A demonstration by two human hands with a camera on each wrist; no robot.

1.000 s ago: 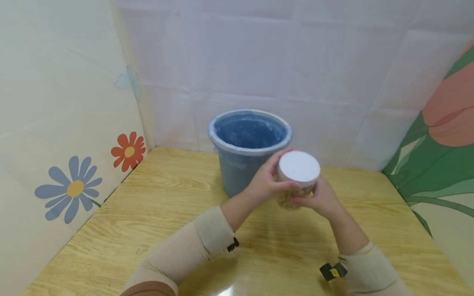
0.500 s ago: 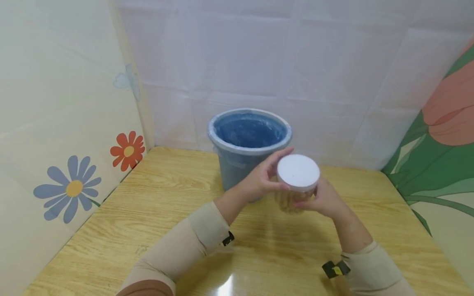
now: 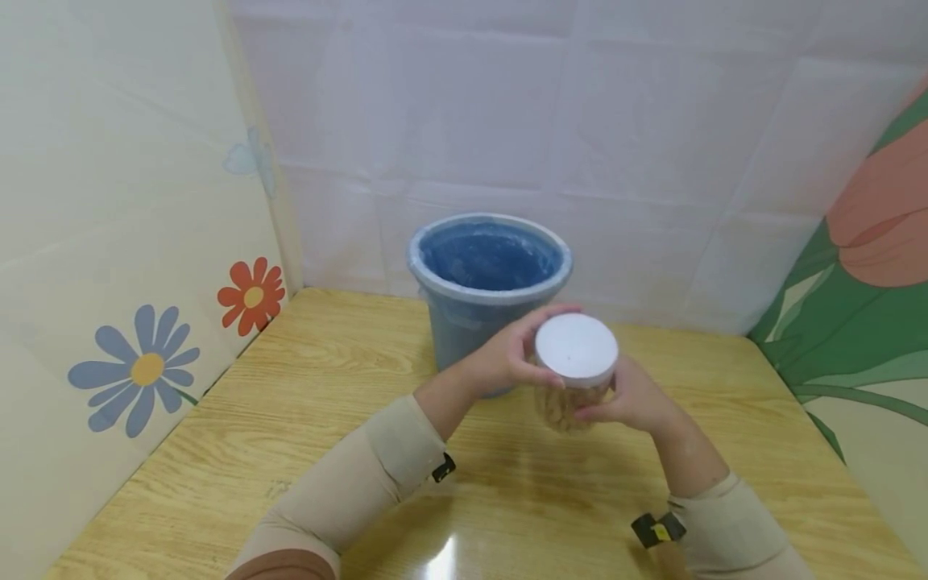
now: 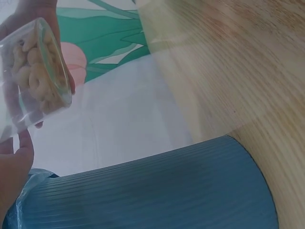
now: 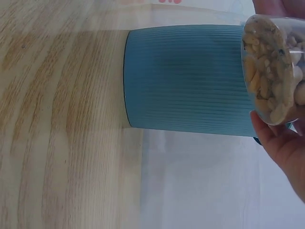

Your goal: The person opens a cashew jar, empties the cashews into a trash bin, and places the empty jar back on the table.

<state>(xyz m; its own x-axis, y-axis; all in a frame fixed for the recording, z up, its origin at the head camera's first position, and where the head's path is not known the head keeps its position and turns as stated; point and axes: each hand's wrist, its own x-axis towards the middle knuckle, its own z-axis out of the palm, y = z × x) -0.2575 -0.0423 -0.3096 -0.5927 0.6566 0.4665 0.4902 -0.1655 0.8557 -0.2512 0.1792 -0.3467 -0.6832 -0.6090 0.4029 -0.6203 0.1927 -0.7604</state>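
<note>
A clear jar point(image 3: 561, 409) with a white lid point(image 3: 576, 346) is held up in both hands, above the table. Tan, rounded, snack-like pieces fill its lower part, with small broken bits at the bottom point(image 5: 264, 67) in the right wrist view. My left hand point(image 3: 503, 354) grips the jar's left side up by the lid, thumb in front. On the right, my right hand point(image 3: 638, 399) holds the jar lower down, its thumb across the front of the body. Most fingers of the right hand are hidden behind the jar.
Just behind the hands stands a ribbed blue bin point(image 3: 464, 330) with a pale rim and a thin plastic liner point(image 4: 28, 191) at its edge. The wood-grain table point(image 3: 348, 354) meets a white back wall and flower-patterned side panels.
The jar has come down and slightly left, nearer to me, with both hands still round it. My left forearm has shifted a little left. The bin has not moved.
</note>
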